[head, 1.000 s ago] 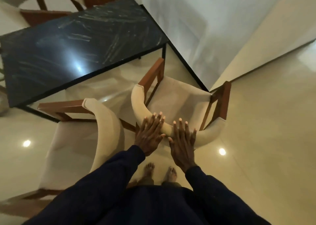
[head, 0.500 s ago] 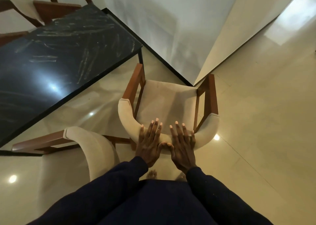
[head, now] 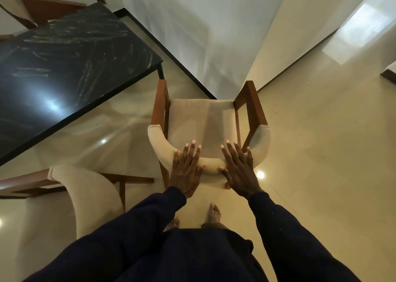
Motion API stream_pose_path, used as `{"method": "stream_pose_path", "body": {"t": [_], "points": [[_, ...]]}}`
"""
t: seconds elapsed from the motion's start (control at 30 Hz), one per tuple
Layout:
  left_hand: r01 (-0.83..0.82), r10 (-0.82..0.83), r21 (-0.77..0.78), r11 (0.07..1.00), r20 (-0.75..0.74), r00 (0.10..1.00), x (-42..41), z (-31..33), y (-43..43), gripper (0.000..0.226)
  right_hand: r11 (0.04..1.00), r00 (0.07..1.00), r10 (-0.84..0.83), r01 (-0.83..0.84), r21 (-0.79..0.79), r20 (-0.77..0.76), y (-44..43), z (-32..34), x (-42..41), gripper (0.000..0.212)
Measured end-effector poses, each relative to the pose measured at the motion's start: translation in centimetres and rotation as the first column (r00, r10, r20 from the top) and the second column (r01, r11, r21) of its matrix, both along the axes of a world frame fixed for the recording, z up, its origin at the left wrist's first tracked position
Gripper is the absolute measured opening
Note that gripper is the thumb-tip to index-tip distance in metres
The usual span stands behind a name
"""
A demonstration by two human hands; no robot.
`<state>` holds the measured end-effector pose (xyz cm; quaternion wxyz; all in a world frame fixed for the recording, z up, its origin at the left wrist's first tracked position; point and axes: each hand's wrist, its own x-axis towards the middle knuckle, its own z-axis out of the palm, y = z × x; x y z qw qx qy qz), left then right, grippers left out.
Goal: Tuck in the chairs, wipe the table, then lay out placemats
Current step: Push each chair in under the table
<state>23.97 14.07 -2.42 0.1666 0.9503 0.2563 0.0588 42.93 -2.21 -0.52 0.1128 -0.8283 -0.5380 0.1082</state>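
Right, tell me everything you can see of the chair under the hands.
The chair has a cream padded seat, a curved cream padded backrest, and reddish-brown wooden arms and frame. It stands upright on the glossy floor, seat facing away from the person, beside the corner of the dark table and not under it. The left hand and right hand lie flat on top of the backrest, fingers straight.

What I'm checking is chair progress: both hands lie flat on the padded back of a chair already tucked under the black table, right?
Not tucked. The head view shows the left hand and right hand flat on the padded back of the chair, which stands on open floor clear of the black table.
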Motion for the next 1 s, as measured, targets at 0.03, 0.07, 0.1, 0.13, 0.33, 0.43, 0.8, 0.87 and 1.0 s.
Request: {"method": "stream_pose_path", "body": {"t": [0.03,0.07,0.1,0.13,0.33,0.43,0.8,0.87,1.0], "points": [[-0.014,0.014,0.015,1.000,-0.004,1.000,0.0,0.0,-0.1,0.068,1.000,1.000,-0.001,0.001,-0.001,0.002,0.2,0.0,0.0,0.076],[-0.029,0.029,0.031,0.999,-0.013,0.999,0.2,-0.1,-0.3,0.068,1.000,1.000,-0.001,0.001,0.000,0.005,0.5,-0.1,0.0,0.076],[-0.049,0.050,0.038,0.998,-0.018,0.999,0.4,-0.1,-0.5,0.068,1.000,1.000,0.001,-0.001,0.002,0.013,0.9,-0.3,-0.3,0.075],[-0.073,0.074,0.037,0.997,-0.020,0.997,0.6,0.0,-0.6,0.068,1.000,1.000,0.005,-0.006,0.006,0.025,1.4,-0.4,-0.6,0.074],[-0.130,0.131,0.055,0.990,-0.028,0.991,1.1,0.1,-1.3,0.067,0.999,0.990,-0.019,0.014,0.037,0.140,1.9,-0.9,-2.0,0.068],[-0.133,0.136,0.079,0.988,-0.035,0.990,0.9,-0.1,-1.5,0.066,0.998,0.990,-0.012,0.004,0.063,0.141,1.8,-1.0,-2.3,0.066],[-0.206,0.206,0.095,0.974,0.005,0.979,0.6,0.0,-4.2,0.059,0.998,0.990,0.043,-0.049,0.043,0.135,-0.1,-1.7,-2.7,0.061],[-0.225,0.225,0.097,0.969,0.014,0.974,0.4,-0.1,-5.2,0.058,0.995,0.988,0.058,-0.068,0.066,0.143,-1.0,-1.8,-2.7,0.061],[-0.262,0.262,0.094,0.960,0.017,0.965,-0.2,-0.3,-8.3,0.057,0.988,0.987,0.097,-0.111,0.108,0.125,-3.2,-1.9,-2.8,0.062]]}}
